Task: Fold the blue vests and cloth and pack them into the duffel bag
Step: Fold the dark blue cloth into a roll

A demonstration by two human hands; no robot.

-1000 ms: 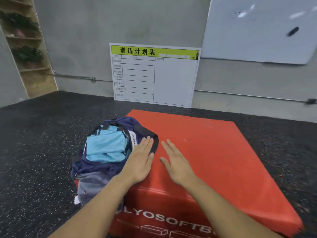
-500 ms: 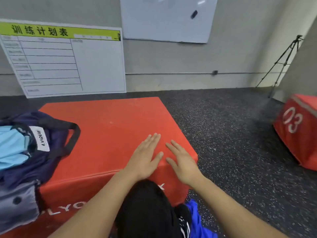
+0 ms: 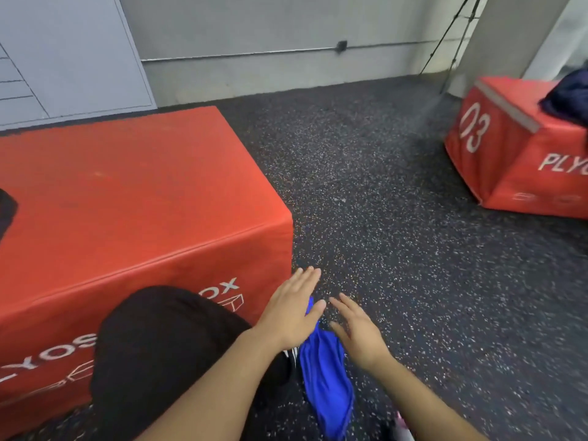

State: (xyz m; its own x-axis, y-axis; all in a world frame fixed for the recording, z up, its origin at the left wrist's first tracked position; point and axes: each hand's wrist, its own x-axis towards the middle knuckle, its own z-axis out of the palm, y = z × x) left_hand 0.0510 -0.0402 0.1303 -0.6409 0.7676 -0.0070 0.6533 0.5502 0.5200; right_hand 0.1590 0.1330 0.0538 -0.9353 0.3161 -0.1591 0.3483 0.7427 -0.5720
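A bright blue vest (image 3: pixel 324 377) lies bunched on the speckled floor beside my knee, to the right of the red foam box (image 3: pixel 127 192). My left hand (image 3: pixel 291 308) hovers over the vest's upper end with straight fingers and covers part of it. Just right of the vest, my right hand (image 3: pixel 358 331) is flat and open, holding nothing. Only a dark sliver of the duffel bag (image 3: pixel 6 208) shows at the left edge, on top of the box.
A second red box marked 03 (image 3: pixel 509 154) stands at the right with a dark navy cloth (image 3: pixel 569 93) on it. A tripod (image 3: pixel 451 36) leans by the far wall. My black-clad knee (image 3: pixel 165 345) is against the near box. Dark speckled floor (image 3: pixel 397 233) lies between the boxes.
The view has swung right and down, off the duffel bag. Both hands left the top of the red box and dropped toward the blue vest on the floor.
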